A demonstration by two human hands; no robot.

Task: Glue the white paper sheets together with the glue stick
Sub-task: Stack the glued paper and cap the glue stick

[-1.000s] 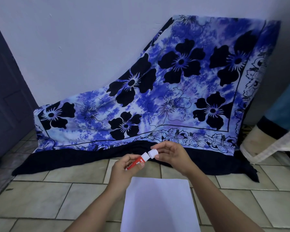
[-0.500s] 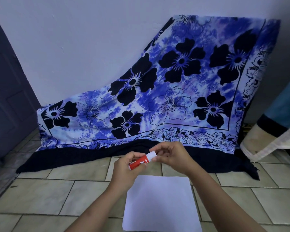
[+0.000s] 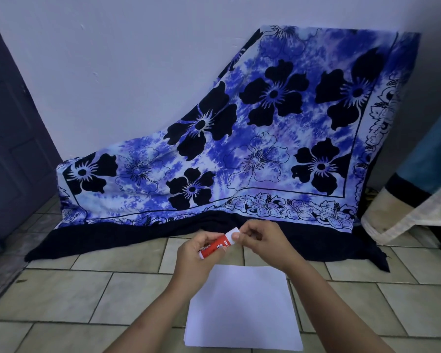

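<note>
Glue stick (image 3: 215,247) look: short red tube with white lettering, white cap (image 3: 231,235) at one end.
Glue stick state: cap flush against the red body.
Glue stick pose: tilted, cap end raised and pointing up and to the right, red end lower left.
Glue stick place: held in the air, just beyond the far edge of the paper; red body gripped in the left hand (image 3: 192,253), cap pinched by the fingertips of the right hand (image 3: 262,240).
Paper sheets (image 3: 242,309) look: plain white, rectangular, unmarked on top.
Paper sheets state: stacked with edges aligned; number of sheets impossible to tell.
Paper sheets pose: flat, slightly turned.
Paper sheets place: on the tiled floor (image 3: 87,296), below and between the two forearms, far left corner hidden behind the left wrist.
</note>
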